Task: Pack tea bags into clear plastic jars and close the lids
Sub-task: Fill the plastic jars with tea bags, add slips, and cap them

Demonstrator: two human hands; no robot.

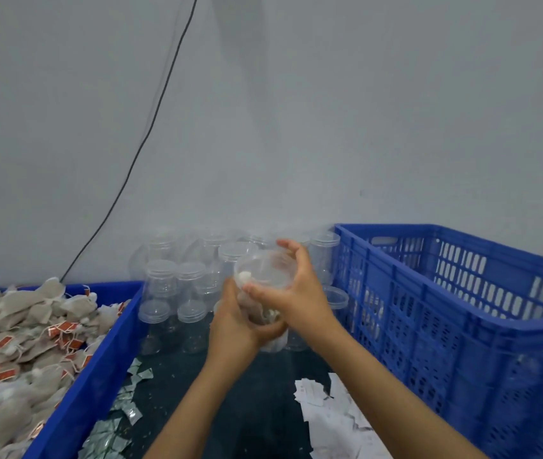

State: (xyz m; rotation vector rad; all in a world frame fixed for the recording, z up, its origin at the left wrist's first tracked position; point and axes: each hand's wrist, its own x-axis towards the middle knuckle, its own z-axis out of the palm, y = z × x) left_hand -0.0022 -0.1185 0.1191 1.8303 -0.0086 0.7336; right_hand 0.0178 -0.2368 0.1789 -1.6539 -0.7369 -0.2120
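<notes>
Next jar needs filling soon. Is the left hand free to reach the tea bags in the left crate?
Probably not yet: the left hand grips the jar. The tea bags lie uncovered, nothing between.

No readable text anywhere. Red tags on tea bags in left blue crate: white marks, too blurred to read. White paper slips on dark surface: faint print, illegible. Silvery sachets beside crate: no legible marking. Clear jars, right blue crate, wall: no labels, no numbers, no signs.
</notes>
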